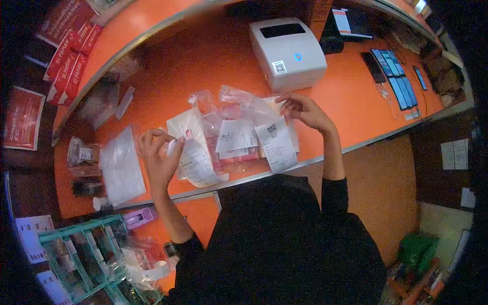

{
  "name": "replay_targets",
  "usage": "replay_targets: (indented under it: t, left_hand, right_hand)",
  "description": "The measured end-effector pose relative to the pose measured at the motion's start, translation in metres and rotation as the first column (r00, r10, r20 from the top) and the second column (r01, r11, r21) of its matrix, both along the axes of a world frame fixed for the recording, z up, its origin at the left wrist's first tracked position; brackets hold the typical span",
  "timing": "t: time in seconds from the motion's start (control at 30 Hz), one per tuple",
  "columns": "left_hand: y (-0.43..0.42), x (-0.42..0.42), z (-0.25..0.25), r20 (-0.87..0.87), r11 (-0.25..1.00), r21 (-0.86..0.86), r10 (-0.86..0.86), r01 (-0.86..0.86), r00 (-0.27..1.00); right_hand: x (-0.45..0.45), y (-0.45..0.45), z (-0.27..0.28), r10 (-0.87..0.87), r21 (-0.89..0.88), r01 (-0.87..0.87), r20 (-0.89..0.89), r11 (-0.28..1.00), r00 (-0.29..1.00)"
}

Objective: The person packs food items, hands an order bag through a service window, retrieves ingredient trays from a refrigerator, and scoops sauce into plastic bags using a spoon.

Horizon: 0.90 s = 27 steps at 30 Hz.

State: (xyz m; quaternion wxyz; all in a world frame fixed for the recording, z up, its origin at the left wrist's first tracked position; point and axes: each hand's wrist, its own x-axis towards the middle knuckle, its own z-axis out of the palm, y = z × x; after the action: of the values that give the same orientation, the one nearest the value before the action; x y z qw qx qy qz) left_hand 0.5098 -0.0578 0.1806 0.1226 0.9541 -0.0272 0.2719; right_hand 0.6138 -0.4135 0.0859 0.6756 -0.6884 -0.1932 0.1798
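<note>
Several clear plastic packages lie side by side on the orange counter, each with a printed white slip. My left hand is at the left package, beside its slip, with thumb and fingers curled toward each other; whether it pinches anything is too small to tell. In the middle, a slip rests on a pinkish package. My right hand is at the top edge of the right package, above a long slip. Its fingers are bent, and their contact with the plastic is unclear.
A white label printer stands behind the packages. Phones and a screen are at the right. Flat clear bags lie at the left, near a purple tape dispenser and a green rack.
</note>
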Motion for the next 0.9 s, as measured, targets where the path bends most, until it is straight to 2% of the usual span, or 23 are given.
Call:
replay_targets:
  t: [0.07, 0.1, 0.17, 0.2, 0.27, 0.5, 0.6, 0.67, 0.7, 0.77, 0.9]
  left_hand:
    - [-0.001, 0.002, 0.003, -0.101, 0.982, -0.160, -0.122, 0.105, 0.987]
    - [0.001, 0.004, 0.000, -0.103, 0.981, -0.161, -0.125, 0.108, 0.987]
    - [0.007, 0.009, -0.008, -0.072, 0.936, -0.274, -0.249, 0.221, 0.966]
    - [0.006, 0.009, -0.009, -0.076, 0.935, -0.276, -0.253, 0.223, 0.964]
    - [0.004, 0.009, -0.009, -0.087, 0.874, -0.441, -0.268, 0.204, 0.959]
    - [0.007, 0.015, -0.011, -0.139, 0.844, -0.480, -0.341, 0.238, 0.930]
    - [0.009, 0.019, -0.017, -0.171, 0.813, -0.525, -0.392, 0.253, 0.904]
    - [0.004, 0.019, -0.016, -0.152, 0.856, -0.462, -0.334, 0.232, 0.930]
    - [0.002, 0.019, -0.017, -0.149, 0.854, -0.465, -0.337, 0.235, 0.930]
    - [-0.002, 0.019, -0.018, -0.053, 0.816, -0.517, -0.332, 0.258, 0.942]
    - [-0.001, 0.017, -0.022, -0.076, 0.847, -0.490, -0.275, 0.204, 0.958]
  right_hand:
    - [-0.001, 0.001, 0.001, 0.035, -0.049, -0.035, 0.010, 0.998, 0.999]
    - [-0.001, 0.002, 0.003, 0.032, -0.050, -0.032, 0.008, 0.998, 0.999]
    - [-0.002, 0.003, 0.006, 0.069, -0.125, -0.064, 0.040, 0.990, 0.997]
    - [-0.002, 0.003, 0.003, 0.065, -0.125, -0.061, 0.035, 0.990, 0.997]
    - [0.002, 0.003, -0.006, 0.051, -0.136, -0.046, 0.036, 0.990, 0.998]
    - [0.000, 0.003, -0.015, 0.074, -0.131, -0.067, 0.043, 0.989, 0.996]
    - [-0.009, 0.005, -0.002, 0.058, -0.142, -0.060, -0.021, 0.988, 0.998]
    - [-0.012, 0.006, 0.000, 0.053, -0.077, -0.061, -0.103, 0.995, 0.993]
    - [-0.012, 0.004, -0.002, 0.050, -0.080, -0.058, -0.101, 0.995, 0.994]
    - [-0.010, 0.001, -0.010, 0.072, -0.133, -0.065, 0.046, 0.989, 0.996]
    - [-0.010, 0.000, -0.021, 0.044, -0.105, -0.041, 0.028, 0.994, 0.999]
